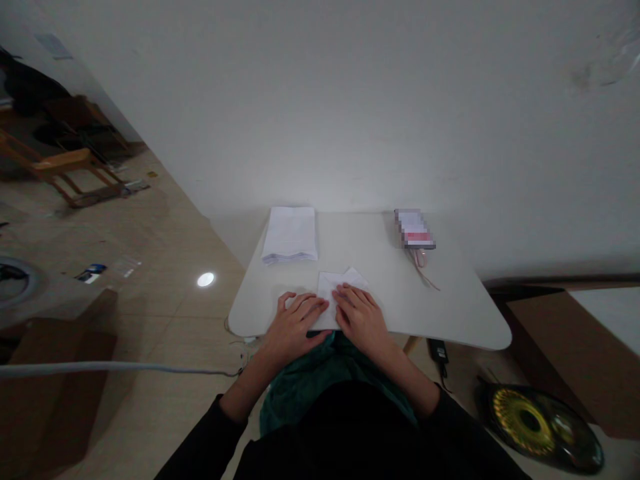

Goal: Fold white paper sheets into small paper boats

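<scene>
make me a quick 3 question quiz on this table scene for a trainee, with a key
1. Which hand is nearer the paper stack?
2. The fingers of the right hand rest on:
a) a cable
b) a piece of paper
c) a chair
3. True or false: the top of the table is white.

Key:
1. The left hand.
2. b
3. True.
</scene>
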{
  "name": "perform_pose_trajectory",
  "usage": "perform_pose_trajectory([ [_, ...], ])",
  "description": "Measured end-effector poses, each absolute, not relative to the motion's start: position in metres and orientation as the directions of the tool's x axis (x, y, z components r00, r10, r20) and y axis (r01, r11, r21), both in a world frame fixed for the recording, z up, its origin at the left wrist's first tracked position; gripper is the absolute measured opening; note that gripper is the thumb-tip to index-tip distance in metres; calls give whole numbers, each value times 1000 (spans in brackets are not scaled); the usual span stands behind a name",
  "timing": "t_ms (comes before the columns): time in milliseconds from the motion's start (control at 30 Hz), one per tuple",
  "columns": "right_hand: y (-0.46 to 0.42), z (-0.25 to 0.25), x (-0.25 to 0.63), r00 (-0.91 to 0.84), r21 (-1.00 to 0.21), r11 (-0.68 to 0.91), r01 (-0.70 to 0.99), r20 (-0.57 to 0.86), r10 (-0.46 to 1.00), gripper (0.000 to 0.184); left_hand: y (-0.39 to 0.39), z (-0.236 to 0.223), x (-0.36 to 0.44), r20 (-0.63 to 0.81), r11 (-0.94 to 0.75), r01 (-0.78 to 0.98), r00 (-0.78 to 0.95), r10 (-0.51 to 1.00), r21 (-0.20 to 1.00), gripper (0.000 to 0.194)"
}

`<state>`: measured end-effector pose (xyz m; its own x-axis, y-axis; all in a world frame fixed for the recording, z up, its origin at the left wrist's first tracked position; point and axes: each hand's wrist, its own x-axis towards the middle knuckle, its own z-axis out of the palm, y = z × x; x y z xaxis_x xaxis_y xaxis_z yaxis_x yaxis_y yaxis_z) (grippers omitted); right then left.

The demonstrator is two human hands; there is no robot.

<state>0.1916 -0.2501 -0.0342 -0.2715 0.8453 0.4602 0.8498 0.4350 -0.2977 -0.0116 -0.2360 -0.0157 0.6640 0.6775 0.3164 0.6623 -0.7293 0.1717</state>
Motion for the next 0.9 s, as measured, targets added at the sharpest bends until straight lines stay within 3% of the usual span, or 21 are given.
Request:
perform_pose_trajectory([
  [200,-241,-32,209,-99,-300,255,919,451,887,34,-233,-16,-13,323,-759,624,691,647,184,45],
  [400,-256,-29,206,-402,-280,544,791,431,807,47,-233,-19,-13,368,-783,602,699,613,160,36],
  [533,-272,-37,199,-418,-263,550,793,422,805,65,-233,-19,-17,349,-815,560,741,573,149,24],
  [667,-277,-50,191,-395,-239,546,803,473,787,30,-230,-11,-23,247,-833,494,799,548,249,40],
  [767,-278,-54,189,-381,-236,561,794,526,760,26,-227,-7,-20,199,-807,497,797,570,320,56],
  [900,-283,-43,197,-356,-259,649,715,664,657,25,-224,-3,-4,259,-777,443,767,587,448,49],
])
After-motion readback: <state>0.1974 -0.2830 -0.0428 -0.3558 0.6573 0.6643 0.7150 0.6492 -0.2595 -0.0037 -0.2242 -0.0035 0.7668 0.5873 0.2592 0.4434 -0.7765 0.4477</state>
